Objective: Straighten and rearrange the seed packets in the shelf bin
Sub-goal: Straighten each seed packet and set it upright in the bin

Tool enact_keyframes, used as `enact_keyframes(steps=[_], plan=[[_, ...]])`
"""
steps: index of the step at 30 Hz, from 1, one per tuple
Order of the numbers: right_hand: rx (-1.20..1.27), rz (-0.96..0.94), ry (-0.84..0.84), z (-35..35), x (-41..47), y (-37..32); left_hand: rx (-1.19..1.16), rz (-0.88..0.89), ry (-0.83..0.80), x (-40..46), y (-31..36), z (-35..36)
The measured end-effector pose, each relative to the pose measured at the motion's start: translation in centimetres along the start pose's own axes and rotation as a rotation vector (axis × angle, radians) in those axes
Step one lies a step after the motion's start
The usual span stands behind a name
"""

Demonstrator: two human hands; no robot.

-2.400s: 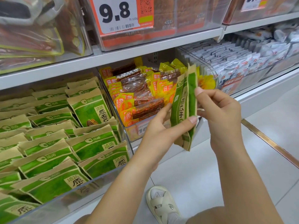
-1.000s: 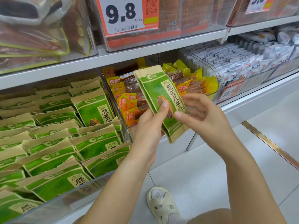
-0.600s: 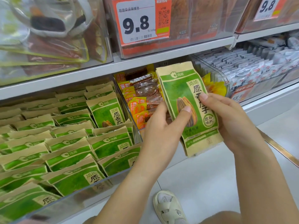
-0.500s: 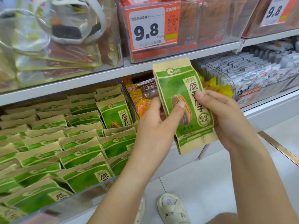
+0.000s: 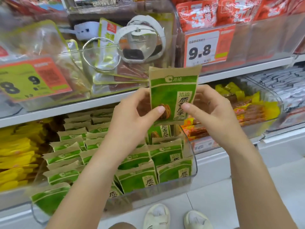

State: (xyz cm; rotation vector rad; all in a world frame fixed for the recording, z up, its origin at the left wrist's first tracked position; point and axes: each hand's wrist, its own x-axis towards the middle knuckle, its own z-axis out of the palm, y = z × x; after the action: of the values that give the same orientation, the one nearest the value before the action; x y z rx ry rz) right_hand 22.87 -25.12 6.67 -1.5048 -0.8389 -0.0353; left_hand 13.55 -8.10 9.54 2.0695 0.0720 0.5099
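Note:
A green and tan seed packet (image 5: 171, 91) stands upright in the air in front of the shelf edge, face toward me. My left hand (image 5: 132, 113) pinches its lower left side, thumb on the front. My right hand (image 5: 212, 111) pinches its lower right side the same way. Below it, a clear plastic shelf bin (image 5: 194, 169) holds several rows of the same green packets (image 5: 137, 179), leaning back in overlapping rows; my forearms cover part of them.
A bin of yellow packets (image 5: 18, 156) sits to the left, and a bin of orange and yellow snack sticks (image 5: 250, 106) to the right. The upper shelf (image 5: 244, 66) carries clear bins with 9.8 price tags (image 5: 203, 48). My shoes (image 5: 156, 217) stand on the white floor below.
The view has swung left, so the green packet bin now lies under my hands. The held packet has come over above that bin, with both thumbs now on its front.

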Motion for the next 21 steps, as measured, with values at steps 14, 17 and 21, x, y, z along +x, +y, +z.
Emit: enact_keyframes(steps=[14,17,21], plan=[[-0.145,0.158,-0.182,0.8,0.8,4.1,0.248,-0.185,-0.052,0.7,-2.8,-1.7],[-0.261,0.201,-0.211,0.8,0.7,5.1,0.353,-0.173,-0.033,0.8,-3.1,-1.0],[-0.349,0.219,-0.167,0.8,0.6,5.2,0.601,-0.207,-0.154,0.8,-3.5,0.8]])
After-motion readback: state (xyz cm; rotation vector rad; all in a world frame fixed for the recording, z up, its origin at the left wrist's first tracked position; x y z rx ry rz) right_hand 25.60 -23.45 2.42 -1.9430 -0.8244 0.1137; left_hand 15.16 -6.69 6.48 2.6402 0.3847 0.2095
